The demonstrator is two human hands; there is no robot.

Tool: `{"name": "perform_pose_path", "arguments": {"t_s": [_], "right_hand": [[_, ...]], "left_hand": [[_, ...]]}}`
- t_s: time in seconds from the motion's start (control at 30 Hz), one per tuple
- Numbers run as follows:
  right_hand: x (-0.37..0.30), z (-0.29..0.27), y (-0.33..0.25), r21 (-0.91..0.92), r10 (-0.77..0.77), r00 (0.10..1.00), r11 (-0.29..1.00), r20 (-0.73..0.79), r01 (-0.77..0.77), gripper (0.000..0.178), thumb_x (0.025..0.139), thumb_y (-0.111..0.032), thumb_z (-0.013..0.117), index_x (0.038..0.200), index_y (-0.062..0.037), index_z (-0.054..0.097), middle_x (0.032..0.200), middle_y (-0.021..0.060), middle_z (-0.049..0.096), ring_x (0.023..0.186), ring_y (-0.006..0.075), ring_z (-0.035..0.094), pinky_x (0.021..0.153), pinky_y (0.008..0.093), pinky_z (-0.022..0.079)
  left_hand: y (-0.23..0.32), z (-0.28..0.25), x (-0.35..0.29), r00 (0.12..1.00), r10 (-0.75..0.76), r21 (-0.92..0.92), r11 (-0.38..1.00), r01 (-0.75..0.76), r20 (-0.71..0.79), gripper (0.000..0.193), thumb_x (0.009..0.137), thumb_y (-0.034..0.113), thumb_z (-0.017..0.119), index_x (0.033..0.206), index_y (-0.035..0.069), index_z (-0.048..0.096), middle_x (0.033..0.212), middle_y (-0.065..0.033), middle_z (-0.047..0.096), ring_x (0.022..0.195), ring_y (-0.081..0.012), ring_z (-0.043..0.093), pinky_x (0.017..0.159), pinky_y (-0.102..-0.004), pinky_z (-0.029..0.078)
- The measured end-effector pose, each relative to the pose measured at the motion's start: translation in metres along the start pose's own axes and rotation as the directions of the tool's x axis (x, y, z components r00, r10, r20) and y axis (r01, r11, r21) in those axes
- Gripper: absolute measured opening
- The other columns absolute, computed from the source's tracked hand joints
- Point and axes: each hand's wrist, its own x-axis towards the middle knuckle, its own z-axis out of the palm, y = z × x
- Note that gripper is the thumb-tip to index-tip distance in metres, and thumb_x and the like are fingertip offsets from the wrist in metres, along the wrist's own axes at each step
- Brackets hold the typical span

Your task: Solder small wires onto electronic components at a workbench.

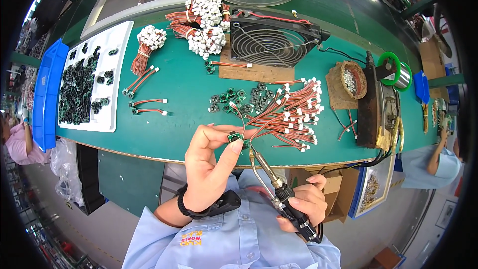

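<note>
My left hand pinches a small green circuit board between thumb and fingers, just above the table's near edge. A red-and-black wire lead runs up from the board. My right hand is wrapped round a black-handled soldering iron with a thin curved tube alongside its shaft. The iron's tip points up and left and lies close beside the board; whether they touch I cannot tell. Beyond my hands lie several loose boards and a fan of red-and-black wire leads with white connectors.
Behind the boards stands a black fan, left of a round dish and a green solder spool. Bundled leads lie at the back. A white tray of boards and a blue bin sit left. Other people work at both sides.
</note>
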Motion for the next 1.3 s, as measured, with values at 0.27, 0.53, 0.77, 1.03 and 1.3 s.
{"name": "perform_pose_path", "arguments": {"t_s": [0.27, 0.53, 0.77, 1.03, 1.3], "right_hand": [[-0.002, 0.000, 0.003, -0.004, -0.051, 0.998, 0.999, -0.031, 0.051, 0.046, 0.064, -0.038, 0.072, 0.096, -0.0105, 0.054, 0.053, 0.0021, 0.052, 0.050, 0.0174, 0.050, 0.072, 0.0398, 0.033], [-0.002, -0.007, 0.001, -0.003, -0.040, 0.999, 0.999, 0.001, 0.040, 0.046, 0.066, -0.039, 0.071, 0.098, -0.0112, 0.053, 0.055, 0.0017, 0.054, 0.052, 0.0176, 0.052, 0.072, 0.0412, 0.033], [-0.015, -0.008, 0.026, -0.067, 0.142, 0.814, 0.974, -0.564, -0.216, 0.035, 0.082, -0.014, 0.059, 0.113, -0.0056, 0.047, 0.099, 0.0101, 0.056, 0.073, 0.0142, 0.054, 0.079, 0.0295, 0.040], [0.024, -0.017, 0.039, 0.092, 0.452, 0.590, 0.838, -0.669, -0.538, 0.038, 0.081, -0.012, 0.055, 0.116, 0.0009, 0.047, 0.104, 0.0114, 0.053, 0.086, 0.0156, 0.050, 0.081, 0.0265, 0.039], [-0.002, -0.032, 0.008, 0.090, 0.009, 0.977, 0.996, -0.212, 0.010, 0.039, 0.074, -0.039, 0.062, 0.098, -0.0089, 0.054, 0.066, 0.0028, 0.055, 0.058, 0.0127, 0.051, 0.072, 0.0352, 0.033]], "left_hand": [[0.001, 0.002, 0.000, 1.000, 0.009, 0.008, 1.000, -0.009, 0.009, 0.012, 0.084, -0.003, 0.053, 0.090, 0.001, 0.043, 0.102, -0.0159, 0.056, 0.096, -0.0220, 0.059, 0.082, -0.0301, 0.043], [0.001, 0.004, 0.000, 1.000, 0.014, -0.033, 0.999, -0.013, 0.015, 0.012, 0.085, -0.002, 0.052, 0.090, 0.001, 0.041, 0.102, -0.0166, 0.057, 0.098, -0.0224, 0.058, 0.082, -0.0302, 0.043], [0.013, -0.003, 0.005, 0.978, -0.178, -0.245, 0.949, 0.201, 0.112, 0.010, 0.088, 0.005, 0.051, 0.088, 0.003, 0.041, 0.100, -0.0171, 0.058, 0.099, -0.0235, 0.057, 0.084, -0.0339, 0.043], [0.016, 0.000, 0.005, 0.937, -0.319, -0.316, 0.882, 0.349, 0.143, 0.012, 0.086, 0.014, 0.051, 0.081, 0.007, 0.042, 0.090, -0.0165, 0.062, 0.091, -0.0236, 0.059, 0.082, -0.0339, 0.043], [0.011, -0.006, 0.007, 0.964, -0.205, -0.027, 0.977, 0.213, 0.170, 0.011, 0.085, 0.000, 0.050, 0.083, 0.003, 0.039, 0.095, -0.0144, 0.059, 0.094, -0.0225, 0.061, 0.080, -0.0323, 0.046]]}}
